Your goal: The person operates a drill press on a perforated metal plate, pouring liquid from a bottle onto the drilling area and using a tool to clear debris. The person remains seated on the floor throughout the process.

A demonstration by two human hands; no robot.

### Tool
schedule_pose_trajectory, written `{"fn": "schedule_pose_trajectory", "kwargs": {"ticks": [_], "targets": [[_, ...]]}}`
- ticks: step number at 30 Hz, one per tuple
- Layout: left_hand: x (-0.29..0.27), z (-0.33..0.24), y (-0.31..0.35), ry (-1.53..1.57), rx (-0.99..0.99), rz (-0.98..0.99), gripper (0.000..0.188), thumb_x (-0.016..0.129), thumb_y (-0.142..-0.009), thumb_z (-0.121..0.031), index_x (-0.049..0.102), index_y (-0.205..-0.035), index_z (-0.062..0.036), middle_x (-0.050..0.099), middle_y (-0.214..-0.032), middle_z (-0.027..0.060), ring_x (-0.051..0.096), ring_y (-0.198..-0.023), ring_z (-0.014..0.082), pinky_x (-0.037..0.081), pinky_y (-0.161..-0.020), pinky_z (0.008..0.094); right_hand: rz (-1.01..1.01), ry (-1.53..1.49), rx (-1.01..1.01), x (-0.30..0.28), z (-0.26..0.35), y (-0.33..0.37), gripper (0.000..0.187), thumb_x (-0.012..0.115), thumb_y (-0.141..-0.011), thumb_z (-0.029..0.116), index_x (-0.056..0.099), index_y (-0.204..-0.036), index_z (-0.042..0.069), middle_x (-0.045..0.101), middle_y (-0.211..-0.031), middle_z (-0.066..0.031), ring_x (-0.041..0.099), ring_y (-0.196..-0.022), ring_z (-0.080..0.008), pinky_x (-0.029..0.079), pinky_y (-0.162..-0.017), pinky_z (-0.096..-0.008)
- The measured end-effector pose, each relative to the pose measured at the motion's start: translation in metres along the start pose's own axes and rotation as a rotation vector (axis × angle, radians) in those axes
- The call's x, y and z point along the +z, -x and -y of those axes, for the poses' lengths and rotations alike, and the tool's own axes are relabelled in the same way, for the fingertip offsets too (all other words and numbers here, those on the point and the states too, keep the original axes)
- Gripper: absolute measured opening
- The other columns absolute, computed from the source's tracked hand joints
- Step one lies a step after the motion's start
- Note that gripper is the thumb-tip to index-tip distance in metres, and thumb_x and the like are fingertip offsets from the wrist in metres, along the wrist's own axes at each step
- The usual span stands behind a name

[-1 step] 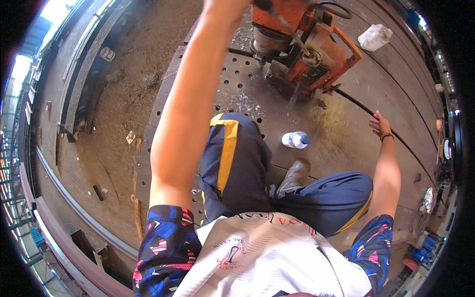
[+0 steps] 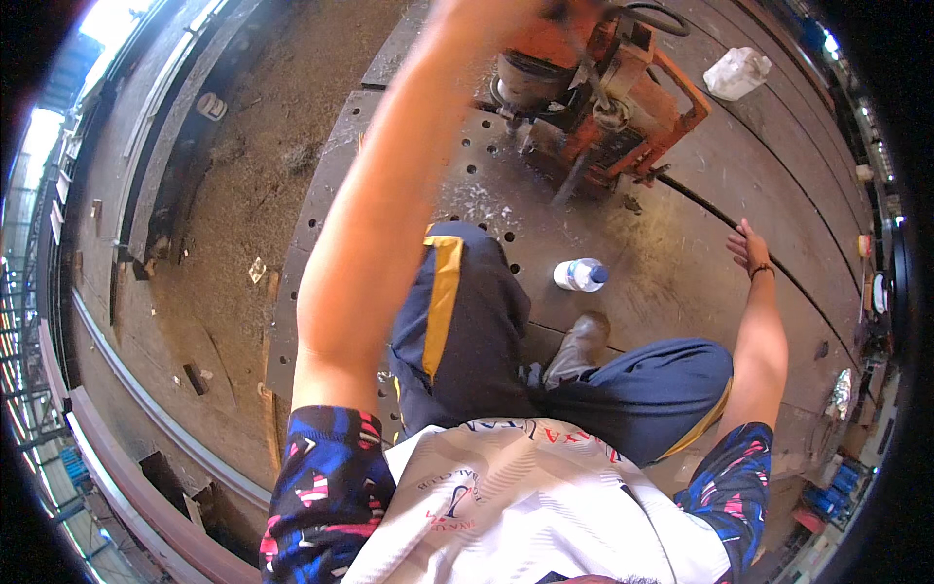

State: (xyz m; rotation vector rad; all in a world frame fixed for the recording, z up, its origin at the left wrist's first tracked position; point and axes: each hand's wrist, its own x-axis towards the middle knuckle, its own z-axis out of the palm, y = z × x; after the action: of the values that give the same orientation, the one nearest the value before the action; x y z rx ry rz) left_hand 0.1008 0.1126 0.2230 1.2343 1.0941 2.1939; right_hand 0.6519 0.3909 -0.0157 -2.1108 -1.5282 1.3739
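An orange drilling machine (image 2: pixel 632 107) with a dark motor body stands on a large steel plate (image 2: pixel 671 282). My left arm stretches up to it, and my left hand (image 2: pixel 496 15) is at its top, blurred and partly cut off by the upper edge. What those fingers grip is hidden. A grey lever rod (image 2: pixel 574 175) slants down from the machine's hub. My right hand (image 2: pixel 747 248) lies off to the right with its fingers stretched out, against a long dark line that could be a cable or a gap. It holds nothing I can see.
A plastic bottle with a blue cap (image 2: pixel 584 274) lies between my boot (image 2: pixel 578 350) and the machine. Rows of drilled holes (image 2: pixel 471 169) run beside my left knee. A white jug (image 2: pixel 736 74) sits at the far right. Left of the plate's edge is dirt ground (image 2: pixel 233 195).
My left forearm and hand have shifted to the right across the machine's top. The grey lever rod has swung slightly. My right hand stays where it was.
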Motion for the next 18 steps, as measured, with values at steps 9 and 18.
{"fn": "schedule_pose_trajectory", "kwargs": {"ticks": [9, 18], "targets": [[0.342, 0.133, 0.161, -0.696, 0.447, 0.541, 0.027, 0.058, -0.079, -0.025, 0.063, -0.099, -0.0072, 0.062, -0.096, 0.0135, 0.059, -0.096, 0.0308, 0.043, -0.085, 0.0466, -0.112, -0.219, 0.161, -0.016, -0.066, -0.014, 0.062, 0.051, -0.090, 0.059, 0.052, -0.132, 0.014, 0.064, -0.121, -0.0051, 0.061, -0.107, -0.0192, 0.042, -0.088, -0.0381], [0.300, 0.327, 0.351, -1.235, 0.228, 1.223, 0.045, 0.048, -0.092, -0.027, 0.050, -0.135, -0.0154, 0.054, -0.133, 0.0105, 0.036, -0.136, 0.0282, 0.008, -0.118, 0.0472, -0.148, -0.302, 0.262, -0.058, -0.149, 0.012, 0.068, 0.055, -0.089, 0.057, 0.047, -0.137, 0.010, 0.061, -0.128, -0.0091, 0.058, -0.114, -0.0231, 0.044, -0.094, -0.0406]]}}
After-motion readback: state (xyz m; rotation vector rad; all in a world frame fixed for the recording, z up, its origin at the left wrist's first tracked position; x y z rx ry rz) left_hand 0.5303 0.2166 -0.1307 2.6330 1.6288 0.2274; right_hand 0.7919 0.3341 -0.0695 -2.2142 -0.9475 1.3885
